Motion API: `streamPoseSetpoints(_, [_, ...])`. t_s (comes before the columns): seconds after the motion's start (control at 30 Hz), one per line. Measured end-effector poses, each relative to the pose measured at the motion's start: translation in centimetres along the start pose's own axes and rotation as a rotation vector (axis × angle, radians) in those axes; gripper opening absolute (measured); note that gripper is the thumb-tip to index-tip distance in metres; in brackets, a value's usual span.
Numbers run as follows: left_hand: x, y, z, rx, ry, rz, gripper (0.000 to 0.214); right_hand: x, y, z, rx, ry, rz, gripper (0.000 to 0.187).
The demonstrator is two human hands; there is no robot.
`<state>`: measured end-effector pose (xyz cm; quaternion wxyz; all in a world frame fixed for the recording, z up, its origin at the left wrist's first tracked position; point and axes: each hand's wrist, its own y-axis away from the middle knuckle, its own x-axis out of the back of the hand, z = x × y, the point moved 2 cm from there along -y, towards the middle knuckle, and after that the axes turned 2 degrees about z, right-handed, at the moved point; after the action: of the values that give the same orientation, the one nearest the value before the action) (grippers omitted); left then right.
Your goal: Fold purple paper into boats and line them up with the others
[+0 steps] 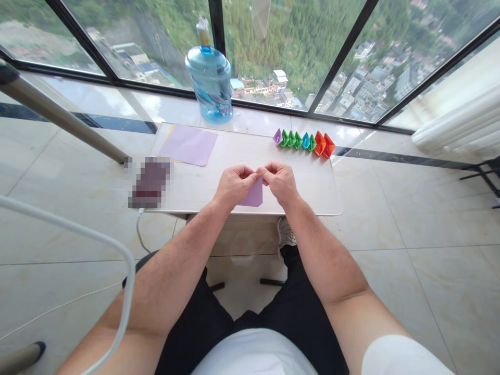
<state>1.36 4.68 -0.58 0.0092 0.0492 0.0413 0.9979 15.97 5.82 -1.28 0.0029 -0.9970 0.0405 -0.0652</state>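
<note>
A small folded piece of purple paper (253, 196) is held over the near part of the low table. My left hand (237, 183) is closed, pinching its upper edge between thumb and fingers. Right beside it my right hand (278, 179) pinches the paper's upper corner, and the two thumbs nearly meet. Both hands hide part of the paper, so its exact folds do not show. Beyond my right hand stands a row of folded paper boats (299, 141) in purple, green, blue and orange. At the table's far left lies a stack of flat paper with a purple sheet (193, 143) on top.
A pixelated dark object (150, 182) with a white cable lies at the left end of the white table (187, 195). Behind the table a blue water jug (211, 86) stands by the window. A white tube (113, 245) curves across the lower left.
</note>
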Motion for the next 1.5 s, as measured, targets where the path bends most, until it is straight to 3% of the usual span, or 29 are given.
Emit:
streamPoseSetpoints(0.27, [-0.1, -0.4, -0.7, -0.012, -0.085, 0.025, 0.041, -0.2, -0.2, 0.0, 0.051, 0.186, 0.06, 0.021])
streamPoseSetpoints(0.6, [0.5, -0.7, -1.0, 0.041, -0.145, -0.003, 0.032, 0.7, -1.1, 0.7, 0.063, 0.135, 0.102, 0.027])
streamPoseSetpoints(1.03, [1.3, -0.6, -0.9, 0.054, -0.264, -0.15, 0.021, 5.5, -2.6, -0.1, 0.081, -0.027, 0.247, 0.028])
streamPoseSetpoints(1.3, [2.8, -1.3, -1.1, 0.117, -0.221, -0.246, 0.022, 7.7, -2.9, -0.8, 0.111, -0.043, 0.253, 0.036])
streamPoseSetpoints(1.4, [3.1, -1.6, -1.2, 0.146, 0.059, -0.193, 0.028, 7.5, -2.6, -1.1, 0.106, -0.134, 0.119, 0.039])
streamPoseSetpoints(1.5, [1.8, -1.1, -1.2, 0.237, 0.323, -0.387, 0.046, 5.9, -2.1, -1.2, 0.042, -0.196, -0.125, 0.042])
